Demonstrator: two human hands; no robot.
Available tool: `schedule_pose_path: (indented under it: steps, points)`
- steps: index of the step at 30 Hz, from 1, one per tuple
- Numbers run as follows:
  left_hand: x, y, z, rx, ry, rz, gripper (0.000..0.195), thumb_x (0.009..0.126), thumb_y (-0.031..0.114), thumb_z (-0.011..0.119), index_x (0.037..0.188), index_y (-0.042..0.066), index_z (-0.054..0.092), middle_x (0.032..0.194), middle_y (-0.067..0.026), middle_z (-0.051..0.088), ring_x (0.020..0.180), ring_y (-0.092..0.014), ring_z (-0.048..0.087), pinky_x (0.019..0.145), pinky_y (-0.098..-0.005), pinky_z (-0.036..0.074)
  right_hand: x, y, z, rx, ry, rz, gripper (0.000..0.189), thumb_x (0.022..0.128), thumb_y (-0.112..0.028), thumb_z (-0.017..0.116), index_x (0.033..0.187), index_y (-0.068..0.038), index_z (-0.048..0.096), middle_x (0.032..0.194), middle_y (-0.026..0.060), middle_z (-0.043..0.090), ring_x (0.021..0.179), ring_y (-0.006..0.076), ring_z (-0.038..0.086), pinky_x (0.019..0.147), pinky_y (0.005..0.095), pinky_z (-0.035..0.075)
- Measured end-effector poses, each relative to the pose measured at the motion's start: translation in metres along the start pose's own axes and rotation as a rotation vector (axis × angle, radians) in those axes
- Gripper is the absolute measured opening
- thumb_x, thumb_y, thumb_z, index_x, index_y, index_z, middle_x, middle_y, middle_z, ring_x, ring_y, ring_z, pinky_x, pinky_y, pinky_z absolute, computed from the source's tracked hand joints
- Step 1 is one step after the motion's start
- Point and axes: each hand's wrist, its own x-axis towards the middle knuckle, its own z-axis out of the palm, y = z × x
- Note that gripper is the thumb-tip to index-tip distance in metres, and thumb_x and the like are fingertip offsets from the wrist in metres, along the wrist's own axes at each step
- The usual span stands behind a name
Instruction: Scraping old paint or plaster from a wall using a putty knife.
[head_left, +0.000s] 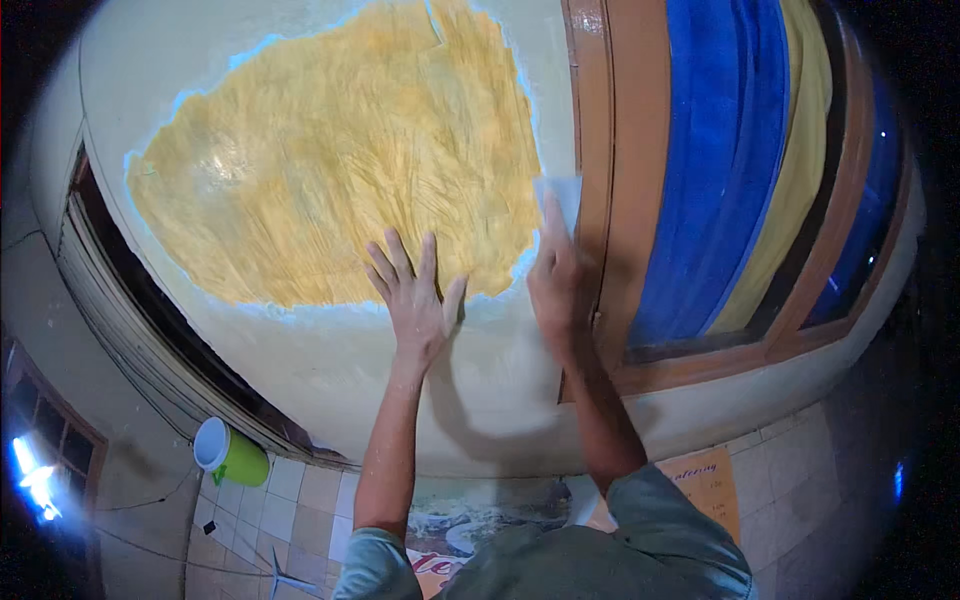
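Observation:
A large glossy yellow patch (322, 165) with wrinkles, perhaps wet paint or filler, covers part of the pale wall (315, 367). Whitish-blue, ragged edging runs around it. My left hand (416, 307) lies with fingers spread on the lower edge of the patch. In my right hand (559, 281) is a small pale square piece (568, 196), pressed to the wall by the patch's right edge with the index finger along it. Whether this piece is a scraper or a stiff sheet, I cannot tell.
Close to my right hand stands a brown wooden window frame (630, 172), with blue cloth (724, 150) inside it. A green bucket (244, 456) is on the tiled floor (300, 487) at lower left. Printed banners (701, 487) bearing writing lie below.

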Motion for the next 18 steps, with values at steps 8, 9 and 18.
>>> schedule_pose_path:
  steps: [8,9,18]
  points:
    - [-0.071,0.022,0.023,-0.029,-0.124,-0.099,0.086,0.093,0.05,0.071,0.165,0.021,0.033,0.173,-0.0262,0.002,0.157,-0.054,-0.004,0.123,-0.0693,0.006,-0.112,0.067,0.043,0.119,0.157,-0.194,0.056,0.094,0.006,0.062,0.147,-0.012,0.06,0.1,0.0237,0.072,0.063,0.0372,0.065,0.058,0.0472,0.049]
    - [-0.083,0.025,0.021,-0.062,-0.156,-0.151,0.085,0.092,0.05,0.072,0.164,0.024,0.035,0.173,-0.0254,0.003,0.157,-0.054,-0.003,0.122,-0.0708,0.007,-0.092,0.051,0.036,0.088,0.086,-0.163,0.055,0.095,0.005,0.061,0.147,-0.012,0.059,0.096,0.0248,0.071,0.064,0.0385,0.065,0.058,0.0481,0.049]
    - [-0.128,0.044,-0.005,-0.29,-0.192,-0.432,0.068,0.101,0.033,0.063,0.161,0.013,0.04,0.168,-0.025,0.027,0.154,-0.043,0.03,0.122,-0.0598,0.024,-0.118,0.067,0.042,0.198,-0.114,-0.249,0.061,0.088,0.005,0.061,0.148,-0.007,0.056,0.091,0.0264,0.069,0.073,0.0433,0.066,0.063,0.0512,0.05]
